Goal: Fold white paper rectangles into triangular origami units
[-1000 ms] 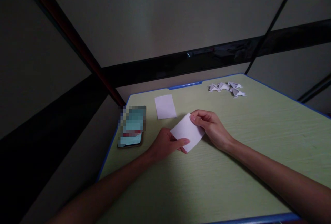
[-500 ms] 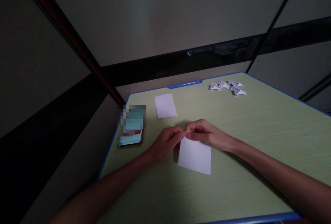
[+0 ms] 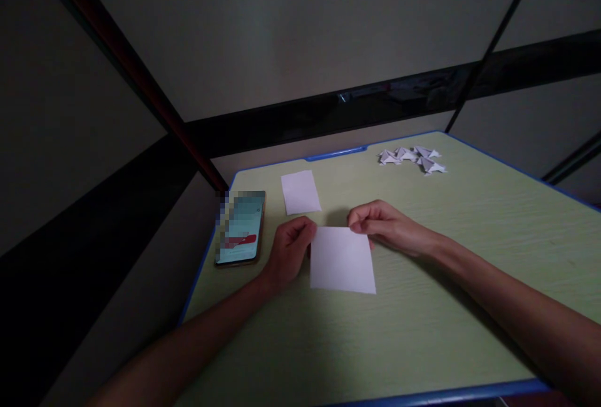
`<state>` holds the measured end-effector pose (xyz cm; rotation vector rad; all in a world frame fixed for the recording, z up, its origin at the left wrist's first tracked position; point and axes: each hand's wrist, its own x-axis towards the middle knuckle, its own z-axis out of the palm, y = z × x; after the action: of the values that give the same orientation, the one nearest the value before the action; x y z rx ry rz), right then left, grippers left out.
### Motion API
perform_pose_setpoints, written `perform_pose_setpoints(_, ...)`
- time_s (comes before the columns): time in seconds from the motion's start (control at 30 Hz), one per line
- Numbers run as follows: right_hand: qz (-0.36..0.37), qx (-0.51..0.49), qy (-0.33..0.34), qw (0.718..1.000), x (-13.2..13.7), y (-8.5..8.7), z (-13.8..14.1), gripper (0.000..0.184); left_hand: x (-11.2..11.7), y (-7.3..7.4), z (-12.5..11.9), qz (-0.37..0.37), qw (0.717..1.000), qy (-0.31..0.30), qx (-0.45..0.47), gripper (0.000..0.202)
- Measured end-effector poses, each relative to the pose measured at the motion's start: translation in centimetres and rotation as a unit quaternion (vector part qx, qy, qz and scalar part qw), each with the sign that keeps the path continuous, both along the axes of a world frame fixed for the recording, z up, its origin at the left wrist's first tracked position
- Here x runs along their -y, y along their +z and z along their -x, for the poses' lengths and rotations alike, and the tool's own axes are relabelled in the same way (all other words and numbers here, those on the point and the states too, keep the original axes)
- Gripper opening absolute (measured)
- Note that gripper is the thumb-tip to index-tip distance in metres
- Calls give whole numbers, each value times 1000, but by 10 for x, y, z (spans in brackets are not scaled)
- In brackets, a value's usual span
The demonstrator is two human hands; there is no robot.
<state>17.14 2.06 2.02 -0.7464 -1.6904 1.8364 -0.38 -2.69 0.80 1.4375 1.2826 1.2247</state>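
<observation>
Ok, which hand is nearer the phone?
Left hand: it is just right of the phone; the right hand is farther away, at the right side of the held sheet.

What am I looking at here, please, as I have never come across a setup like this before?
There is no machine here: these are a person's two bare hands, seen by a camera worn on that person's head, looking forward and down. The left hand and the right hand hold a white paper sheet between them by its far edge, near the corners. Beyond it, a second sheet lies on the pale green, blue-edged table. At the left is a phone with a lit, partly pixelated screen; at the far right sit four folded paper pieces, close together.
</observation>
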Motion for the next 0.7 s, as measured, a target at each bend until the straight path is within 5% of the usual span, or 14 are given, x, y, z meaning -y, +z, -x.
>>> perform_pose_setpoints(0.23,48,-46,-57,996,1,-2,2,10,0,-8,2,-3,997,50,63,24)
perform_pose_setpoints(0.43,34,-136,-173,975,-9,-6,-6,10,-7,-8,8,-57,986,114,107,25)
perform_pose_setpoints(0.6,31,-110,-87,990,0,-12,4,24,-6,-9,5,-49,989,86,105,26)
perform_pose_setpoints(0.7,38,-94,-99,990,8,-11,11,33,-2,-8,0,-20,995,32,90,26)
